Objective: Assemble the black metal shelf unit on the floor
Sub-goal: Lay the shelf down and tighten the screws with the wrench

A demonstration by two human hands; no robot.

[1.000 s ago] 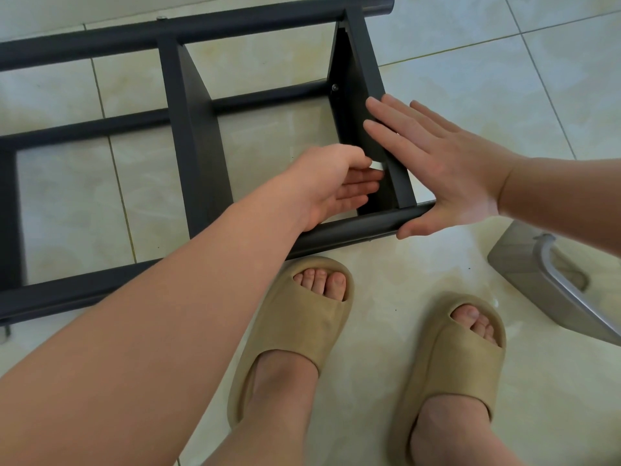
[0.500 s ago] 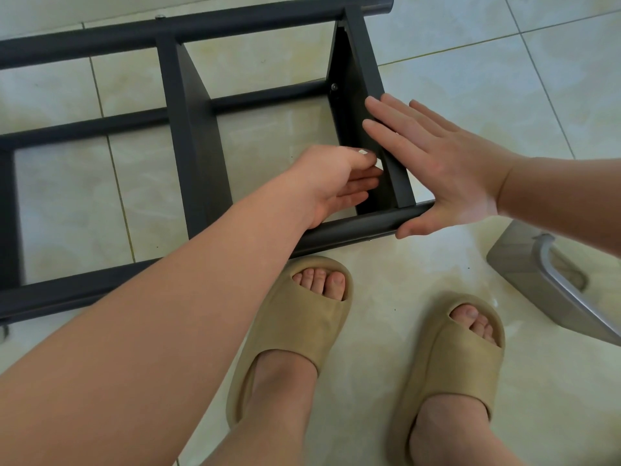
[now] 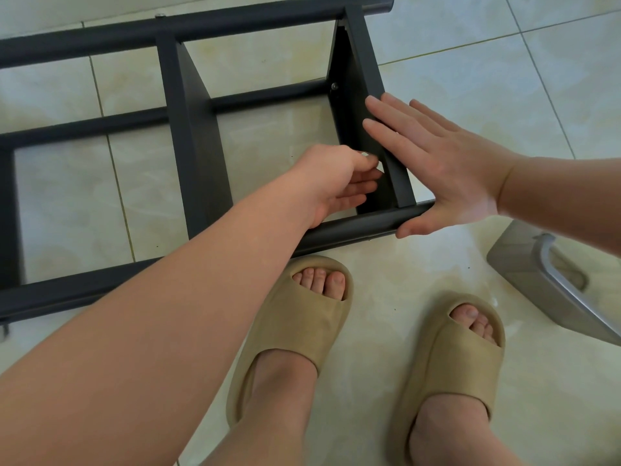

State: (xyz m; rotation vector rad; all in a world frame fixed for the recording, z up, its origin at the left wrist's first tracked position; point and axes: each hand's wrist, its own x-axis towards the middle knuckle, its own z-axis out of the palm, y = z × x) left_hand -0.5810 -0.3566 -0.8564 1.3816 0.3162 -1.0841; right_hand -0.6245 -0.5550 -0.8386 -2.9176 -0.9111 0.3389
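Observation:
The black metal shelf unit (image 3: 188, 129) lies on its side on the tiled floor, with long tubes running left to right and flat panels across them. My right hand (image 3: 433, 169) presses flat, fingers spread, against the outer face of the end panel (image 3: 366, 95), its thumb on the near tube (image 3: 353, 227). My left hand (image 3: 336, 179) reaches inside the frame next to that panel, fingers curled around a small pale thing at the fingertips; what it is cannot be made out. A screw head (image 3: 334, 86) shows higher up on the panel's inner side.
My two feet in tan slides (image 3: 295, 324) stand just in front of the near tube. A grey metal object with a curved handle (image 3: 551, 280) lies on the floor at the right. Pale floor tiles (image 3: 504, 95) surround the frame.
My left hand has crept slightly up and closer to the end panel, fingertips pinching tighter. The right hand and the frame have stayed put.

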